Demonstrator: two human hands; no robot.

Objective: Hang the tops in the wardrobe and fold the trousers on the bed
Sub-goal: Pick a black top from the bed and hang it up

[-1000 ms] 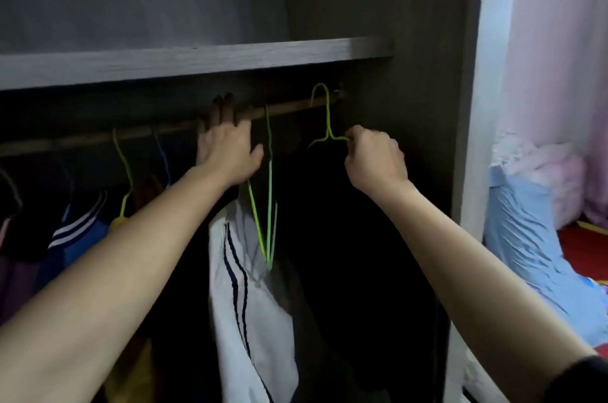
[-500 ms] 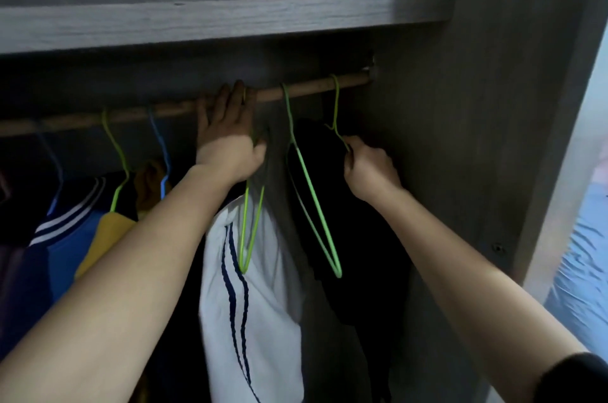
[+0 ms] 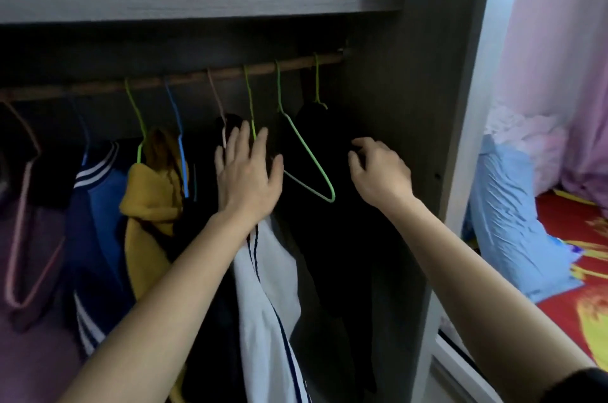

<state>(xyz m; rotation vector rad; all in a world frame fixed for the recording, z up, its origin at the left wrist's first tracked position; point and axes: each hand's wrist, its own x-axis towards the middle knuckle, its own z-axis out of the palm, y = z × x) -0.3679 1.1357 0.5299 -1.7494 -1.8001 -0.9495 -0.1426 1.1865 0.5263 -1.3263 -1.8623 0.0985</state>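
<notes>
Left hand [image 3: 248, 178] spread, empty, over white top [image 3: 266, 271]. Right hand [image 3: 383, 172] loosely curled, nothing in grip, near black top [image 3: 329, 205] hung at right end of rail [image 3: 197, 77]. Likely next: lift empty green hanger [image 3: 309, 154] by neck, clear of rail, neighbours held aside. Blue garment [image 3: 513, 221] waits on bed [image 3: 575, 231].

Dim wardrobe [image 3: 388, 99], bright room beyond.
Daylight comes from right of the right hand [image 3: 381, 172]; the black top [image 3: 329, 238] below it is lost in shadow, everything slightly soft, shelf [image 3: 197, 4] bowed by the lens.
</notes>
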